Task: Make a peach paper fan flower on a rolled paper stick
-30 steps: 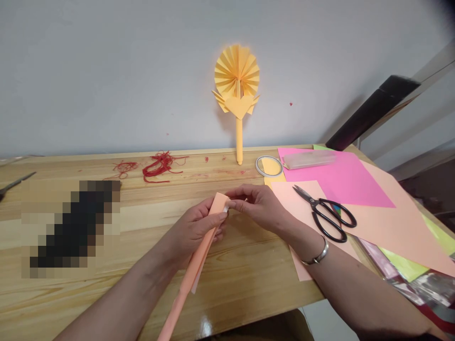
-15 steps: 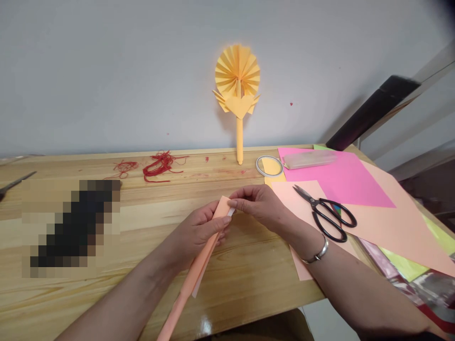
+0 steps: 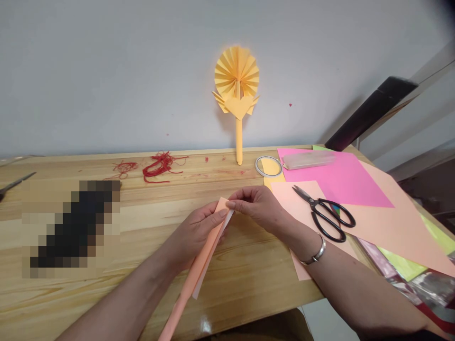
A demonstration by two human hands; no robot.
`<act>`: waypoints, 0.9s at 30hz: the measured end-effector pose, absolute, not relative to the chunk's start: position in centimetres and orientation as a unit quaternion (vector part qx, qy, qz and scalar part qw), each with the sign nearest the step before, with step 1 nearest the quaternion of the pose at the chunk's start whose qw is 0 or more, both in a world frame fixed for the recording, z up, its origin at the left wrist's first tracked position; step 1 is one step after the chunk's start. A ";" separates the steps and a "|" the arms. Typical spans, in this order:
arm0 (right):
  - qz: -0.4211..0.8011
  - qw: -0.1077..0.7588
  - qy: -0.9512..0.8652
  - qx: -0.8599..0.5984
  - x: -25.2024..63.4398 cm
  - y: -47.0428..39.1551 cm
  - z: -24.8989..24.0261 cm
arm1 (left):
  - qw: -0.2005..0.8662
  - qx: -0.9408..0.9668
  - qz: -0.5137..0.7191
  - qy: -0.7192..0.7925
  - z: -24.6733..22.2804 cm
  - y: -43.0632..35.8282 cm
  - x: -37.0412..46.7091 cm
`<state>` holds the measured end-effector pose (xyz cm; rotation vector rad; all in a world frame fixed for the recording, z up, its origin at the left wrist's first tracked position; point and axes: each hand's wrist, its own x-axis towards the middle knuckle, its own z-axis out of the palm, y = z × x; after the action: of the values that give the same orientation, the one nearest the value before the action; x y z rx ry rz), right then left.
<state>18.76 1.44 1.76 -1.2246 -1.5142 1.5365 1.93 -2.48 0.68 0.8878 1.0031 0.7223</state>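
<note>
My left hand [image 3: 204, 229] holds the long peach paper roll [image 3: 199, 270] above the bench [image 3: 142, 265], thumb on top. My right hand [image 3: 258, 206] pinches the roll's top end with its fingers, by a thin white strip [image 3: 213, 255]. Black scissors [image 3: 314, 204] lie to my right, and a yellow paper fan [image 3: 237, 73] stands by the wall [image 3: 106, 71].

Peach roll [image 3: 177, 315] cut off @ btm; dark obj [image 3: 73, 229] pixelated (unreadable).
</note>
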 end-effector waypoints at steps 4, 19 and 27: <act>0.582 0.324 -0.574 -0.477 18.7 1.4 1.7 | 0.706 0.412 0.326 0.475 0.7 -2.3 1.8; 0.591 0.313 -0.561 -0.488 18.6 1.3 1.2 | 0.572 0.549 0.281 0.541 1.7 -2.2 2.1; 0.649 0.317 -0.514 -0.462 18.9 1.5 1.3 | 0.559 0.564 0.273 0.543 1.7 -2.1 2.0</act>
<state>18.86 1.46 1.30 -1.2157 -1.3527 1.7089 1.97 -2.08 1.67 1.3308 1.2792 0.6437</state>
